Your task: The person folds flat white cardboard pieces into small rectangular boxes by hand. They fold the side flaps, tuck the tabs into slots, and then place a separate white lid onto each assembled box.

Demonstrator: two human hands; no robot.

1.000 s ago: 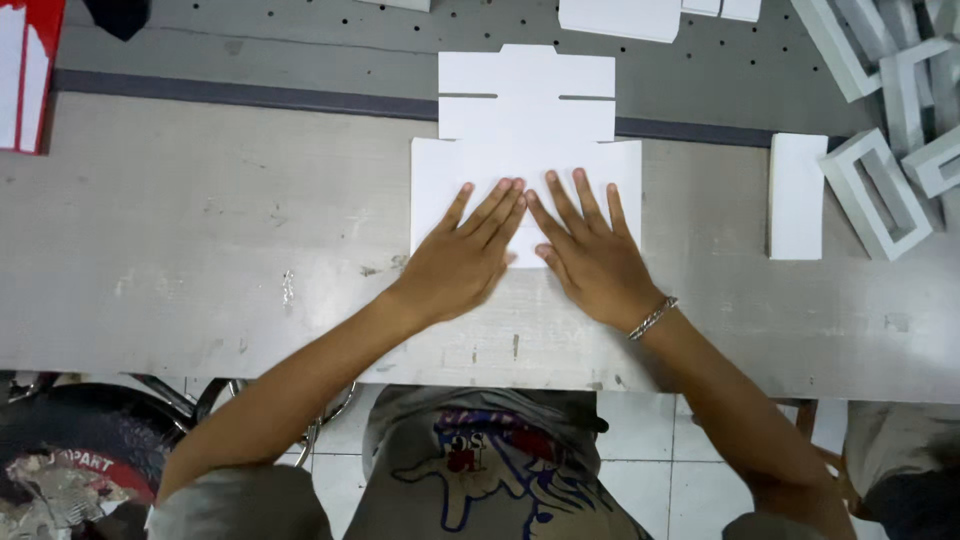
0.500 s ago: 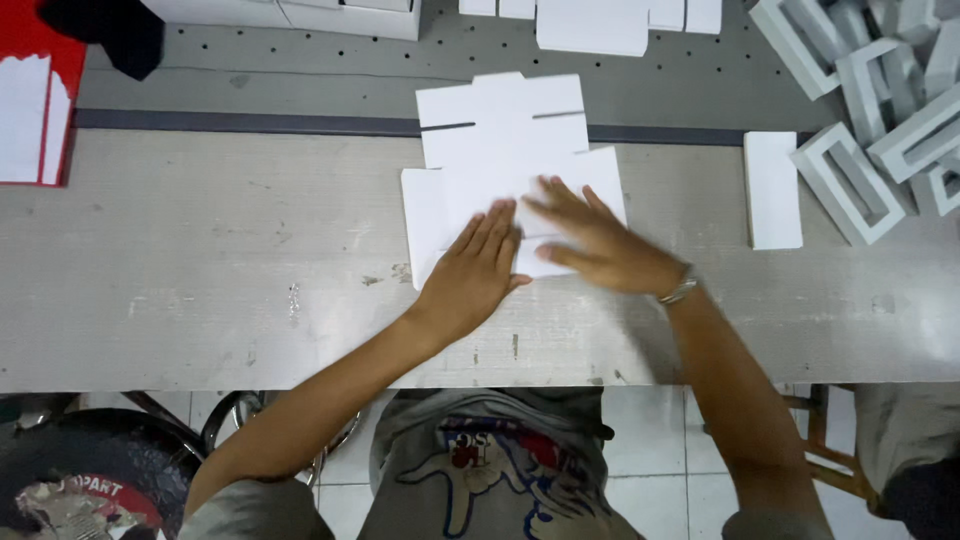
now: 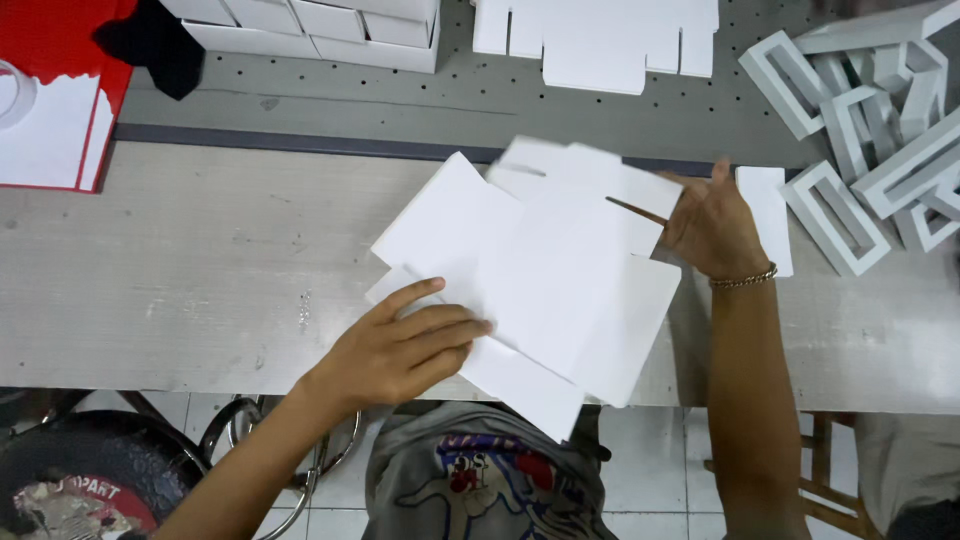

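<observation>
Grey, scuffed workbench point(image 3: 180, 290) across the middle, with a dark strip point(image 3: 300, 143) along its far edge and a perforated grey panel point(image 3: 470, 95) behind. Pale tiled floor point(image 3: 650, 470) below the near edge, a round black object point(image 3: 70, 480) and chrome tubing point(image 3: 240, 440) at lower left. Even, soft lighting; no harsh shadows.

grey workbench point(image 3: 180, 290) | white flat card blank point(image 3: 545, 280) | white strip point(image 3: 770, 215) | white frames point(image 3: 860, 150) | white boxes point(image 3: 310, 25)

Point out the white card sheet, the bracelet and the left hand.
white card sheet point(image 3: 560, 270), head view, middle panel.
bracelet point(image 3: 745, 282), head view, chain on the wrist.
left hand point(image 3: 405, 345), head view, back of hand.
</observation>
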